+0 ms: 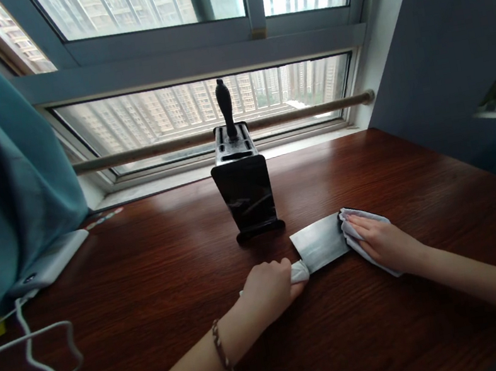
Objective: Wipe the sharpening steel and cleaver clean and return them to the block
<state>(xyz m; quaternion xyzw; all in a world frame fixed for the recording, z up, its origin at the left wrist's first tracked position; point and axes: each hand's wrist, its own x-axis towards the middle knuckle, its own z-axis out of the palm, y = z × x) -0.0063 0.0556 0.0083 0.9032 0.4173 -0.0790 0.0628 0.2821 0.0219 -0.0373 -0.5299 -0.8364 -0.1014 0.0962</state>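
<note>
A cleaver [319,242] with a broad metal blade lies just above the brown wooden table, its blade pointing right. My left hand [268,285] is wrapped round its handle, which has something white around it near the blade. On the blade's far end, my right hand [380,239] presses a pale cloth [369,253] with its fingers together; the cloth hides that end. Behind the cleaver stands a black knife block [247,195] with one black-handled tool [224,103] upright in its top.
At the left lie a white power strip [53,261] and a looped white cable [29,345], beside a blue curtain [24,142]. A window with a horizontal rail [150,151] runs behind the table [153,247]. A grey wall rises at the right.
</note>
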